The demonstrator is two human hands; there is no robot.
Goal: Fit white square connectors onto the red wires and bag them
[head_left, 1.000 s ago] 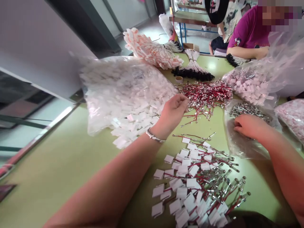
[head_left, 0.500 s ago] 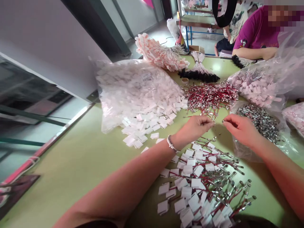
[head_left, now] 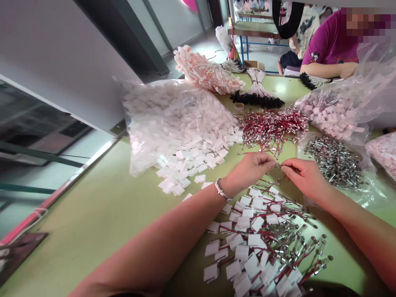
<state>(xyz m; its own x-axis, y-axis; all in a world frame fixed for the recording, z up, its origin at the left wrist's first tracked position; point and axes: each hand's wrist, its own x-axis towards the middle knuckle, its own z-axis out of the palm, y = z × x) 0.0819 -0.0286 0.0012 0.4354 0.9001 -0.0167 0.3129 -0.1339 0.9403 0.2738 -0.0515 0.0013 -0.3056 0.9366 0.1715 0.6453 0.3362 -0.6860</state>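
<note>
At the far left of the green table (head_left: 93, 214) lay a clear bag of white tags (head_left: 173, 119), its mouth spilling loose white tags (head_left: 192, 167) toward the middle. The person's left forearm ran up from the lower edge across the table, a metal bracelet (head_left: 218, 190) on the wrist. The left hand (head_left: 250, 167) was curled knuckles-up, its fingertips pressed together on a small thin part (head_left: 278, 165), too small to make out. Behind that hand spread a heap of red wires (head_left: 272, 123), and below both hands lay a pile of tagged wires (head_left: 266, 239). The right hand (head_left: 301, 175) came in from the right with the wrist low, thumb and forefinger pinching the same small part, so the two hands met tip to tip just above the table. Just beside the right hand sat an open bag of metal pieces (head_left: 337, 161). At the far right edge a co-worker's forearm (head_left: 328, 70) rested on the table.
</note>
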